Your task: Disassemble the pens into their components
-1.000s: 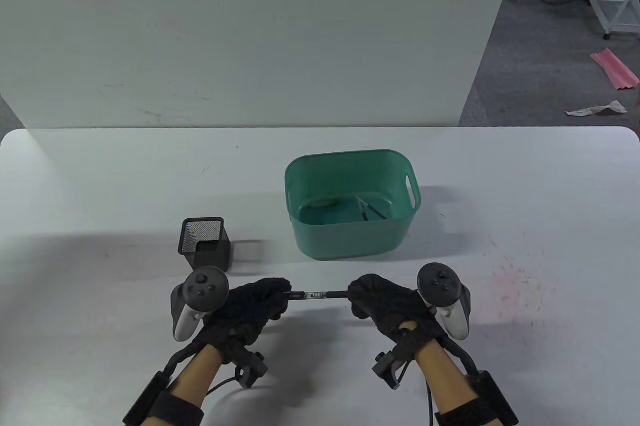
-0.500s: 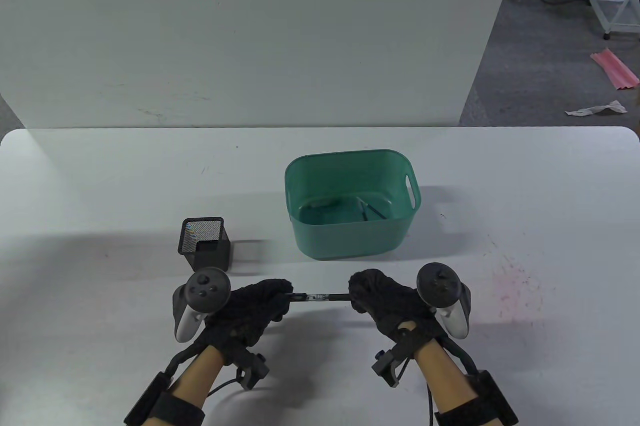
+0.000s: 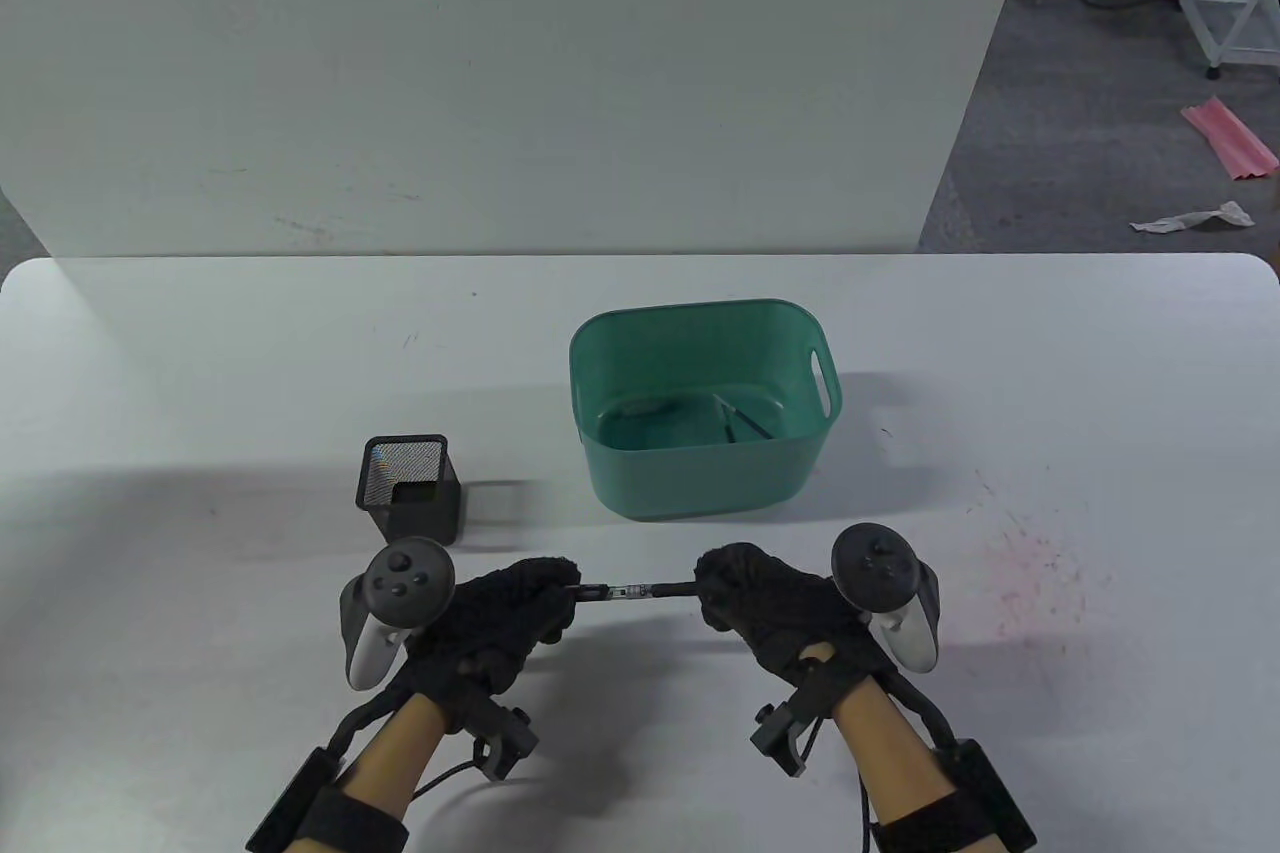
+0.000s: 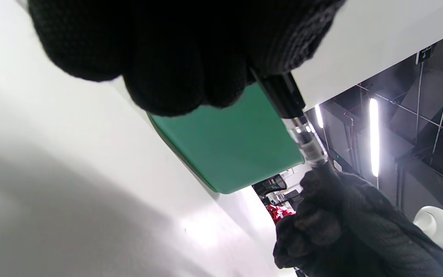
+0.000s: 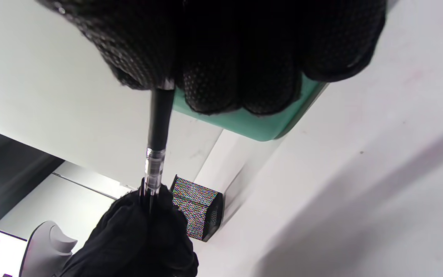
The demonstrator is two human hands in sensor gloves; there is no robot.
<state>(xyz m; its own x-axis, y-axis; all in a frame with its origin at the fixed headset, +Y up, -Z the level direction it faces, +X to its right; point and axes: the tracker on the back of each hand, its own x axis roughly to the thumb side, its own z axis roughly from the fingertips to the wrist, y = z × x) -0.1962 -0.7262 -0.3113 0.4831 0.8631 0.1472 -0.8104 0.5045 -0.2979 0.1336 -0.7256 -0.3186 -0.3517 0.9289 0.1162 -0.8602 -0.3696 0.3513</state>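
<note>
A black pen (image 3: 632,590) with a clear middle section lies level between my two hands, just above the table near its front edge. My left hand (image 3: 520,608) grips its left end. My right hand (image 3: 760,598) grips its right end. The left wrist view shows the pen (image 4: 298,127) running from my left fingers to the right glove. The right wrist view shows the pen (image 5: 156,146) running from my right fingers down to the left glove. Both pen ends are hidden inside the gloves.
A green plastic bin (image 3: 700,483) stands behind my hands with a few thin pen parts (image 3: 740,421) on its floor. A black mesh pen cup (image 3: 410,488) stands to the left of the bin, just behind my left hand.
Both hands hold the pen much as before. The left hand has shifted very slightly to the left and up.
</note>
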